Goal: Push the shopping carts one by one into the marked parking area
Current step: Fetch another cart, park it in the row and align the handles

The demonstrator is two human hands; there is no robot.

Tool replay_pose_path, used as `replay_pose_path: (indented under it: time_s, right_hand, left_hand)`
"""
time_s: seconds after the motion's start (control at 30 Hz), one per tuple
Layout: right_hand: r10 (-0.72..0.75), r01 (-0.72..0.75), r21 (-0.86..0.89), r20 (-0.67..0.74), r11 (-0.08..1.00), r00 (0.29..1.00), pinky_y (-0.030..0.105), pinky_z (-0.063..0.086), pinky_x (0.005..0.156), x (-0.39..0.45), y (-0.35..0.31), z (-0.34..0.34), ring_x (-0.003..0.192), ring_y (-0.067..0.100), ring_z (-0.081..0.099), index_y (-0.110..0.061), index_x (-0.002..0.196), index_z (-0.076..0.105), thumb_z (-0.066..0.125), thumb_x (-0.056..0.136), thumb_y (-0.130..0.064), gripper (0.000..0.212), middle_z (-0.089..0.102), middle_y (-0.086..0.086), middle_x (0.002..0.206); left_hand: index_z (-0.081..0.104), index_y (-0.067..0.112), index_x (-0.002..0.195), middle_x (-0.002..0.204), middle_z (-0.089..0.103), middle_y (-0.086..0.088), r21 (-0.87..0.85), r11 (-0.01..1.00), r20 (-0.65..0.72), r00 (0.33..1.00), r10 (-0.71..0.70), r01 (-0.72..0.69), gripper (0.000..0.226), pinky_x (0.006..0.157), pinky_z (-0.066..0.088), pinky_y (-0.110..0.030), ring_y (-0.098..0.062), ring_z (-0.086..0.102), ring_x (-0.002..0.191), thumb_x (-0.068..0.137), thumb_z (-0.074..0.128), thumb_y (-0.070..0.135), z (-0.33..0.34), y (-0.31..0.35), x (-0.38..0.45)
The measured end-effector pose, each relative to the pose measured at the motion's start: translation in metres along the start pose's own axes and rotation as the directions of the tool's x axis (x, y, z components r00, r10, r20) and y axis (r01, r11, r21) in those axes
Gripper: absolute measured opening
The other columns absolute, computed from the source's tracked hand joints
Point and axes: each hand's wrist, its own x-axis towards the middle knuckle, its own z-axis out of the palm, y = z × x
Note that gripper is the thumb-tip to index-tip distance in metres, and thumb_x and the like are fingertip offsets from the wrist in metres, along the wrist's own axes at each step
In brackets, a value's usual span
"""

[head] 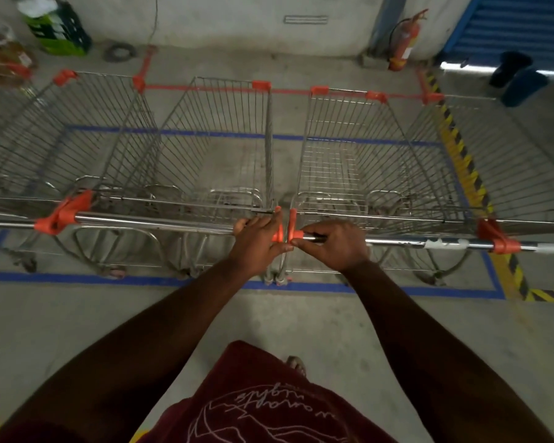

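- A maroon printed shirt (269, 407) is seen at the bottom edge, with both forearms stretched forward over the concrete floor (77, 314).
- The left hand (259, 243) is curled round the right end of the left cart's handle bar (157, 222); the right hand (336, 243) is curled round the left end of the right cart's handle bar (429, 243), the hands nearly touching.
- The two wire carts, left cart (205, 148) and right cart (359, 155), are stood side by side inside the blue floor outline (301, 286).
- Further carts are seen at both sides.
- A red fire extinguisher (403, 43) is stood against the far wall.
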Motion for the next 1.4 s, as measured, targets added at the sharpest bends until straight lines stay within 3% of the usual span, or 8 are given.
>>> replay_pose_path:
  time_s: [0.23, 0.53, 0.67, 0.77, 0.9, 1.03, 1.23, 1.4]
  right_hand:
    - [-0.009, 0.011, -0.036, 0.035, 0.999, 0.999, 0.028, 0.053, 0.065, 0.002, 0.004, 0.0, 0.073, 0.013, 0.07, -0.038, 0.097, 0.08, 0.068, 0.083, -0.073, 0.04, 0.074, -0.01, 0.077]
    - [-0.026, 0.026, 0.003, 0.038, 1.0, 0.999, 0.028, 0.052, 0.069, 0.0, 0.009, 0.0, 0.078, 0.012, 0.072, -0.042, 0.104, 0.078, 0.059, 0.086, -0.077, 0.044, 0.077, -0.013, 0.085]
    - [-0.07, 0.073, -0.047, 0.051, 0.996, 0.996, 0.037, 0.052, 0.081, -0.002, 0.008, 0.004, 0.077, 0.014, 0.071, -0.037, 0.104, 0.077, 0.05, 0.093, -0.074, 0.047, 0.076, -0.011, 0.082]
    - [-0.055, 0.059, -0.117, 0.038, 0.991, 0.998, 0.042, 0.044, 0.094, -0.008, 0.001, 0.01, 0.093, 0.019, 0.072, -0.035, 0.11, 0.074, 0.05, 0.092, -0.07, 0.045, 0.077, -0.01, 0.097]
    - [0.007, -0.015, -0.176, -0.043, 0.984, 0.999, 0.049, 0.038, 0.107, -0.019, -0.011, 0.018, 0.11, 0.025, 0.068, -0.032, 0.127, 0.068, 0.055, 0.089, -0.07, 0.056, 0.075, -0.003, 0.117]
    - [0.041, -0.057, -0.163, -0.103, 0.985, 0.994, 0.051, 0.031, 0.111, -0.016, -0.036, 0.015, 0.112, 0.029, 0.064, -0.026, 0.13, 0.066, 0.061, 0.089, -0.058, 0.052, 0.072, 0.001, 0.118]
    - [-0.054, 0.05, -0.035, -0.135, 0.998, 0.989, 0.048, 0.035, 0.108, -0.01, -0.089, 0.021, 0.117, 0.028, 0.063, -0.023, 0.125, 0.07, 0.068, 0.09, -0.04, 0.039, 0.07, 0.0, 0.124]
    - [-0.064, 0.08, 0.072, -0.204, 0.994, 0.977, 0.064, 0.025, 0.119, -0.018, -0.138, 0.042, 0.134, 0.032, 0.055, -0.023, 0.121, 0.071, 0.067, 0.091, -0.035, 0.032, 0.073, 0.0, 0.12]
  left_hand:
    - [0.031, 0.011, 0.159, 0.134, 0.061, -0.005, 0.106, 0.993, 0.012, 0.999, 0.049, -0.05, 0.09, 0.097, 0.03, -0.043, -0.029, 0.057, 0.12, 0.089, 0.039, 0.067, -0.002, 0.008, 0.0]
    - [0.02, 0.015, 0.162, 0.145, 0.054, -0.006, 0.09, 0.996, 0.035, 0.999, 0.02, -0.023, 0.079, 0.105, 0.029, -0.047, -0.03, 0.053, 0.128, 0.096, 0.049, 0.049, -0.002, 0.004, -0.008]
    - [0.013, 0.016, 0.163, 0.154, 0.045, -0.007, 0.103, 0.995, 0.107, 0.994, -0.028, 0.017, 0.084, 0.111, 0.026, -0.049, -0.03, 0.045, 0.138, 0.098, 0.054, 0.048, -0.007, 0.006, -0.005]
    - [0.009, 0.018, 0.163, 0.155, 0.043, -0.007, 0.099, 0.995, 0.166, 0.985, -0.037, 0.021, 0.088, 0.114, 0.025, -0.049, -0.031, 0.041, 0.142, 0.096, 0.059, 0.045, -0.013, 0.007, -0.006]
    - [0.03, 0.021, 0.159, 0.148, 0.052, -0.007, 0.077, 0.997, 0.024, 0.999, -0.034, 0.033, 0.085, 0.112, 0.029, -0.049, -0.031, 0.048, 0.136, 0.089, 0.069, 0.049, -0.024, -0.002, -0.016]
    - [0.049, 0.022, 0.146, 0.138, 0.059, -0.003, 0.065, 0.997, -0.079, 0.996, -0.044, 0.049, 0.074, 0.109, 0.032, -0.046, -0.028, 0.053, 0.13, 0.081, 0.071, 0.052, -0.03, -0.027, -0.035]
    - [0.055, 0.021, 0.142, 0.139, 0.06, -0.002, -0.005, 1.0, -0.138, 0.99, 0.027, -0.028, 0.061, 0.111, 0.03, -0.045, -0.026, 0.054, 0.131, 0.087, 0.062, 0.047, -0.042, -0.046, -0.059]
    - [0.058, 0.024, 0.139, 0.138, 0.06, 0.001, -0.129, 0.986, -0.226, 0.971, 0.072, -0.103, 0.057, 0.109, 0.039, -0.05, -0.022, 0.055, 0.128, 0.086, 0.061, 0.044, -0.054, -0.069, -0.083]
